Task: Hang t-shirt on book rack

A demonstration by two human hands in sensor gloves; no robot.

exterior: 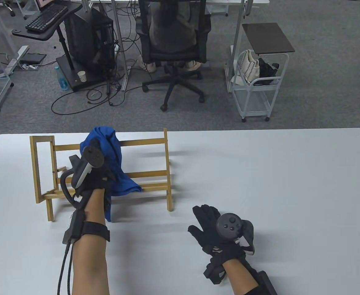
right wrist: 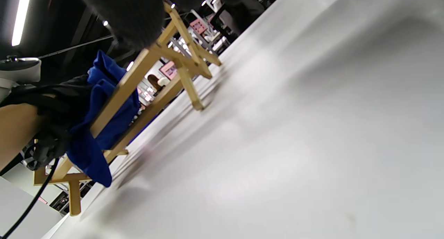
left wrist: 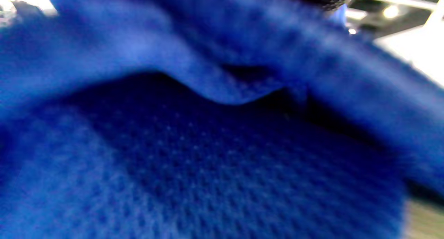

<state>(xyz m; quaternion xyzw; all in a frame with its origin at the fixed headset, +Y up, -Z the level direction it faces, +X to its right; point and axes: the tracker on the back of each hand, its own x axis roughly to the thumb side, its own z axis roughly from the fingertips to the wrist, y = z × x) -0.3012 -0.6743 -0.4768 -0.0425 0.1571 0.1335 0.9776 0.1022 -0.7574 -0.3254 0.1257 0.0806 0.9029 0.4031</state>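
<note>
A blue t-shirt is bunched over the top rail of the wooden book rack at the table's left, and one end trails down onto the lower shelf. My left hand is raised against the rack's front and grips the cloth; its fingers are hidden behind the tracker and fabric. Blue fabric fills the left wrist view. My right hand rests flat on the table to the right of the rack, fingers spread and holding nothing. The right wrist view shows the rack from the side, with the shirt draped on it.
The white table stretches wide to the right of the rack. Beyond its far edge stand an office chair with a person seated, a white trolley and a computer stand.
</note>
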